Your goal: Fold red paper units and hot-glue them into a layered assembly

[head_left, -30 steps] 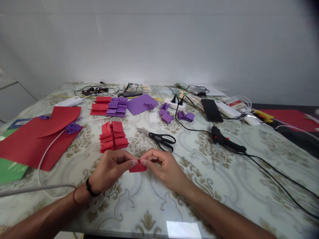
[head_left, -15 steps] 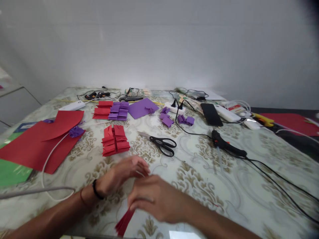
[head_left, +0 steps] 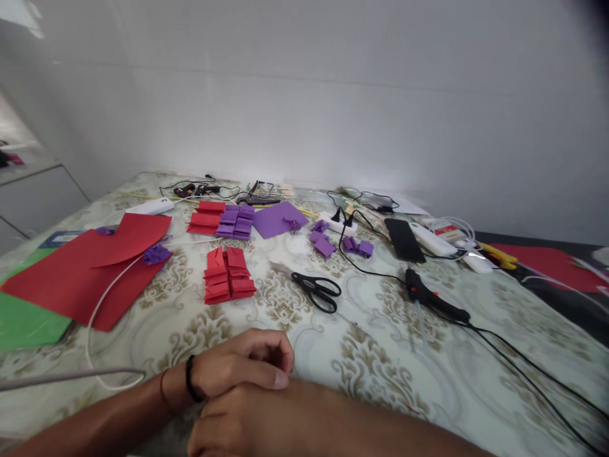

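Hands now sit lower, red piece out of sight; left hand (head_left: 242, 367) rests on the table (head_left: 380, 355), fingers curled together; right hand (head_left: 216, 428) crosses beneath, grip untellable, perhaps covering the piece.

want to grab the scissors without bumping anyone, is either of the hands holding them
No, the scissors lie flat on the table, apart from both the left hand and the right hand.

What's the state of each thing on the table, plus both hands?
left hand: curled shut, resting on table, nothing seen in it.
right hand: at the frame's lower edge, grip hidden.
folded red pieces: piled, untouched.
scissors: shut, lying flat.
glue gun: lying on its side.
phone: flat, screen dark.
power strip: plugs inserted.
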`<state>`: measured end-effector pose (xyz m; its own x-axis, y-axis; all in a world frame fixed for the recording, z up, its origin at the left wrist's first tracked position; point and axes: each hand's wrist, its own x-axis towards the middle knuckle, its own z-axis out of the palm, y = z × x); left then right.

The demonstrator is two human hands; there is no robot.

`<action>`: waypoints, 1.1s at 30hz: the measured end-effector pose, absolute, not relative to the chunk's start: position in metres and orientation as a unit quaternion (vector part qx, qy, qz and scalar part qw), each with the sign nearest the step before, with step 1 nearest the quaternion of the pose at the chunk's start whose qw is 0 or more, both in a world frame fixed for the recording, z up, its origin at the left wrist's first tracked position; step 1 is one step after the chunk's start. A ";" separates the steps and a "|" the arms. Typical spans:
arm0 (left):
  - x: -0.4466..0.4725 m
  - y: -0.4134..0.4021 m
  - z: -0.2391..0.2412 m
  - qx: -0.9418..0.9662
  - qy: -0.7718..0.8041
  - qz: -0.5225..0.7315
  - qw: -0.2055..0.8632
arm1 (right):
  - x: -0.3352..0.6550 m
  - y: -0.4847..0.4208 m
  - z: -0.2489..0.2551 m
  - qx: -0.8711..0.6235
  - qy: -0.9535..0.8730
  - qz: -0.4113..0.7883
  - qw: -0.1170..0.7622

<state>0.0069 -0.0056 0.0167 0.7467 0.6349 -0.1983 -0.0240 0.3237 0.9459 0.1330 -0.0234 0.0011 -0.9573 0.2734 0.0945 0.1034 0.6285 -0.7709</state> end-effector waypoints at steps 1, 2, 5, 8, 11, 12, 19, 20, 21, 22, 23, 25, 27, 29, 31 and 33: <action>0.007 -0.005 0.016 0.540 0.283 0.230 0.759 | 0.133 -0.021 0.003 -0.060 -0.906 0.409 0.088; 0.008 -0.004 0.015 0.536 0.275 0.246 0.759 | 0.132 -0.018 0.005 -0.024 -0.918 0.389 0.080; 0.009 -0.003 0.014 0.512 0.249 0.273 0.776 | 0.128 -0.014 0.010 0.018 -0.938 0.339 0.075; 0.006 -0.001 0.015 0.518 0.263 0.272 0.767 | 0.126 -0.011 0.011 0.021 -0.937 0.334 0.095; -0.002 0.004 0.014 0.557 0.342 0.321 0.685 | 0.139 -0.003 0.014 -0.049 -0.916 0.360 0.169; -0.005 0.006 0.014 0.567 0.375 0.348 0.645 | 0.147 0.001 0.016 -0.100 -0.898 0.373 0.212; -0.001 0.004 0.014 0.643 0.434 0.355 0.522 | 0.209 0.027 0.012 -0.382 -0.691 0.467 0.398; 0.002 0.003 0.014 0.651 0.435 0.343 0.519 | 0.212 0.027 0.008 -0.385 -0.681 0.478 0.400; 0.005 0.002 0.013 0.653 0.433 0.339 0.521 | 0.213 0.026 0.005 -0.388 -0.677 0.480 0.401; 0.007 0.001 0.012 0.659 0.431 0.332 0.519 | 0.213 0.024 0.001 -0.390 -0.679 0.479 0.398; 0.008 0.001 0.011 0.666 0.431 0.327 0.514 | 0.213 0.023 -0.002 -0.390 -0.684 0.477 0.391; 0.008 0.002 0.009 0.697 0.433 0.306 0.482 | 0.212 0.020 -0.006 -0.388 -0.697 0.478 0.368; 0.007 0.003 0.008 0.730 0.441 0.281 0.440 | 0.211 0.019 -0.008 -0.388 -0.706 0.479 0.349; 0.006 0.004 0.008 0.750 0.452 0.262 0.406 | 0.211 0.018 -0.008 -0.387 -0.717 0.469 0.342; 0.005 0.004 0.007 0.761 0.458 0.248 0.388 | 0.212 0.018 -0.009 -0.381 -0.730 0.454 0.340; 0.005 0.005 0.007 0.768 0.455 0.241 0.381 | 0.213 0.018 -0.008 -0.377 -0.738 0.445 0.339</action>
